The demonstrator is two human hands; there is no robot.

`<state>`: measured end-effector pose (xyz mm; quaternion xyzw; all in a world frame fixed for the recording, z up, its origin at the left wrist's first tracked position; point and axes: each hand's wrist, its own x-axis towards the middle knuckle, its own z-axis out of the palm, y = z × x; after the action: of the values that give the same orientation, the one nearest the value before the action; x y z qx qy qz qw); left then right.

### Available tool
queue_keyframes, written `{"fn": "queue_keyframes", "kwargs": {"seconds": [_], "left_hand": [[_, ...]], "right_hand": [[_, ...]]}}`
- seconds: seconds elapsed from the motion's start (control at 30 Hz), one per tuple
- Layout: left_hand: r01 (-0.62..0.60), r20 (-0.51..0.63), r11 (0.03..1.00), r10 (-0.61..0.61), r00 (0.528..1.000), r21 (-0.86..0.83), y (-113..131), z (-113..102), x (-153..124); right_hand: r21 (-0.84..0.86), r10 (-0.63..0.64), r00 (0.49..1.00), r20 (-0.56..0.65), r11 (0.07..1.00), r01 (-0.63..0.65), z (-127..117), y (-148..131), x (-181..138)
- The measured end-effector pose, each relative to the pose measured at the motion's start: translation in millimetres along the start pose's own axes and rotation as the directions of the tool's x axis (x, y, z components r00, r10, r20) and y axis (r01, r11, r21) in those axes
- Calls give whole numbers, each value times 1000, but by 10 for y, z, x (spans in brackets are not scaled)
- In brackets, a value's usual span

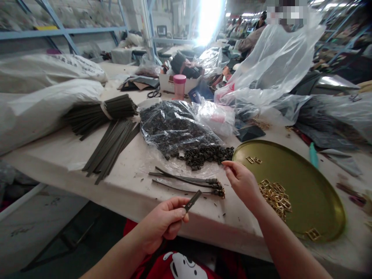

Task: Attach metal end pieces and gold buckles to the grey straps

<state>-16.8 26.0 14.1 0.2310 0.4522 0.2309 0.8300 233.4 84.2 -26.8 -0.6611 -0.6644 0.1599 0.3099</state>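
My left hand is closed on a dark strap, whose end with a small slot sticks up past the thumb. At the right edge of a pile of small black loops, my right hand has thumb and index finger pinched together; what lies between the tips is too small to make out. Several straps with gold buckles at their ends lie on the table between the pile and my left hand. Right of my right hand, loose gold buckles are heaped on an oval olive-gold tray.
A clear bag of black loops lies behind the pile. To the left are a tied bundle of dark strips and loose strips. Farther back stand a pink-lidded jar, scissors and crumpled plastic. White sacks sit far left.
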Motion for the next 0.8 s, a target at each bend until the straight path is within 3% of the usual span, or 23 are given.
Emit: {"fn": "queue_keyframes", "kwargs": {"seconds": [0.13,0.23,0.6,0.8], "left_hand": [[14,6,998,-14,1000,-59,44,-18,73],[23,10,998,-22,1000,-67,59,-24,107],[17,40,998,-15,999,-53,17,41,3],[-17,39,999,18,999,-38,-69,74,-116]], "right_hand": [[-362,-52,986,158,926,107,150,142,281],[-499,-37,979,203,856,136,243,185,330],[-583,-29,978,204,799,146,273,199,303],[-551,-30,980,199,823,137,220,146,209]]}}
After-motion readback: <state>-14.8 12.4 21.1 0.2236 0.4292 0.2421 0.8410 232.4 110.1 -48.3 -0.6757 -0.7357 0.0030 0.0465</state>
